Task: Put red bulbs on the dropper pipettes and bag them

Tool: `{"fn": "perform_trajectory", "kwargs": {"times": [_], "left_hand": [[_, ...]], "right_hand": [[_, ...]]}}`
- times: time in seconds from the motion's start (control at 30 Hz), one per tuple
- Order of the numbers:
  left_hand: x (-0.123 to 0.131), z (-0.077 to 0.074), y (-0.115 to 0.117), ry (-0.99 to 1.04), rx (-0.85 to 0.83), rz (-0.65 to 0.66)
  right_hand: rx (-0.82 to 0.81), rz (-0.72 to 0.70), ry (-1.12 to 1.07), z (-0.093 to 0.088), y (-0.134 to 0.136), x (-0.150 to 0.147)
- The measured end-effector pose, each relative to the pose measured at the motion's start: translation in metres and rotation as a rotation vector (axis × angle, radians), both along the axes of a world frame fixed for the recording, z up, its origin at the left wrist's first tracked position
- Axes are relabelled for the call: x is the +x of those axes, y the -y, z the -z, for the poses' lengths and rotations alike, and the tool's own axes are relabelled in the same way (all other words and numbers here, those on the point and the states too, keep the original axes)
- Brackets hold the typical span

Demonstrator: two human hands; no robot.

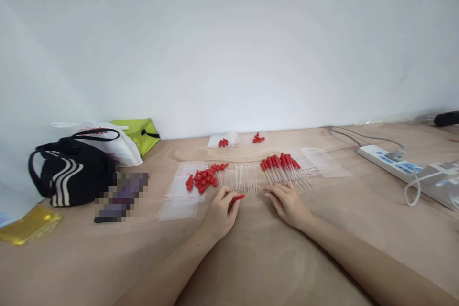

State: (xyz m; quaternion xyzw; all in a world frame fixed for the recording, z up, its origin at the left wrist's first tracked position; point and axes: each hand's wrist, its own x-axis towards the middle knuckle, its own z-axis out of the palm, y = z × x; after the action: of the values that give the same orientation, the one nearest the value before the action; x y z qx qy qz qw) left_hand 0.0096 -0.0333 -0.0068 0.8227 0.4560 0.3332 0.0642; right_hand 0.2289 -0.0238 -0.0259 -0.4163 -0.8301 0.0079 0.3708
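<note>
My left hand (220, 213) rests on the wooden table (251, 267) and pinches a red rubber bulb (237, 198) between thumb and fingers. My right hand (287, 203) lies a little to the right, fingers curled, its tips by a thin clear tube that I can barely make out. Just beyond the hands are a loose heap of red bulbs (205, 178), a row of clear glass tubes (238, 178), and a fan of assembled droppers with red bulbs (283, 167).
Clear zip bags (181, 193) lie left of the heap, another (324, 160) at the right, and more with bulbs (236, 139) by the wall. A black striped bag (70, 172), a green pouch (138, 133), a yellow packet (30, 224) sit left. A power strip (398, 162) with cables lies right.
</note>
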Motion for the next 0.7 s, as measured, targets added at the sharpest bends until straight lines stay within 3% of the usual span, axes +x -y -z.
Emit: {"fn": "perform_trajectory", "kwargs": {"times": [0.2,0.7], "left_hand": [[0.001,-0.003,-0.003,-0.034,-0.073,-0.013],[0.001,-0.004,-0.003,0.142,-0.167,0.101]], "right_hand": [[-0.074,-0.033,0.094,-0.012,0.005,-0.014],[-0.126,-0.134,0.055,-0.010,0.006,-0.021]]}}
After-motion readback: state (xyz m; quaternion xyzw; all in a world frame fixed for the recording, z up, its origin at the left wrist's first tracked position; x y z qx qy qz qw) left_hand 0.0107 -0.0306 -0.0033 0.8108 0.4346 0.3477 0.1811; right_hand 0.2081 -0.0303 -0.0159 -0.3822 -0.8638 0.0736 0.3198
